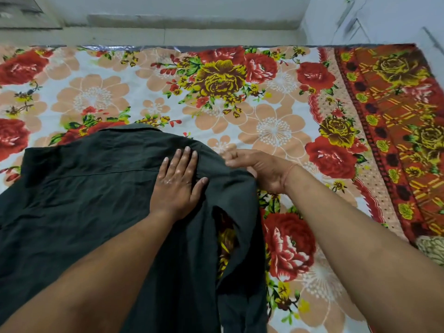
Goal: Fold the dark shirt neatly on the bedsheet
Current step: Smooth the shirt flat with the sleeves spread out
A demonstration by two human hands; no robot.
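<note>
Dark green-black woven shirt (pixel 91 212) spread back-up over the near left part of a floral bedsheet (pixel 276 131) of red, peach and yellow blooms, collar (pixel 134 128) pointing away, lower end running out of view at the bottom edge. Mostly flat on its left side, wrinkled, yoke seam showing. No finished fold to be seen yet. Right edge raised off the sheet near the shoulder, flowers showing through a gap below it, and a loose strip, probably the sleeve (pixel 242 296), trailing down beside the body.

Left hand (pixel 176 186) laid flat on the cloth below the collar, fingers straight and slightly spread, pressing the body down as an anchor. Right hand (pixel 254 169) just beside it at the shoulder edge, fingers curled, pinching a bunch of fabric.

Reads as the first side fold only begun: right shoulder and sleeve to come inward. Left to do, on that reading: the same on the other side, then bottom up toward the collar, then smoothing.

Further out, red patterned border (pixel 389 116) along the right and pale wall (pixel 192 10) behind.
</note>
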